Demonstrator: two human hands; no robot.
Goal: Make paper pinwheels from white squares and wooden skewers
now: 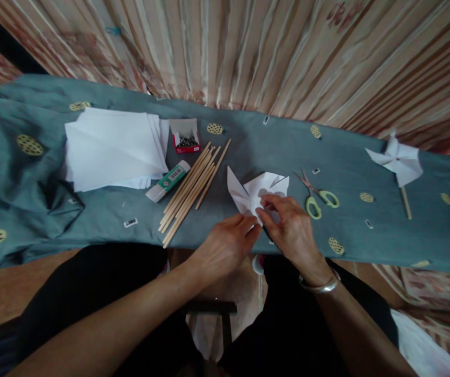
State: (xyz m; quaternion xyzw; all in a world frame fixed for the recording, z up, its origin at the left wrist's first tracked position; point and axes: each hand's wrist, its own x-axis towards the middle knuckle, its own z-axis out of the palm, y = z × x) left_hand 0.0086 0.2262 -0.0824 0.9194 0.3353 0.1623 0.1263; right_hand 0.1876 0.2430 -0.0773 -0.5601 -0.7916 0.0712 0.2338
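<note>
Right now the teal-covered table (248, 152) carries a stack of white paper (111, 149) far left, wooden sticks (191, 188) beside it, and scissors (317, 196) just right of the hands. Both the left hand (225, 246) and the right hand (291, 225) have their fingertips pinched together on the folded paper pinwheel (254, 191), near the table's front edge.

Teal-clothed table (248, 157) bears paper stack (115, 149), sticks (191, 188), scissors (317, 196).

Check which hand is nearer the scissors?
Right. The right hand sits just left of the scissors, pinching the folded paper. The left hand is farther left, beyond it.
</note>
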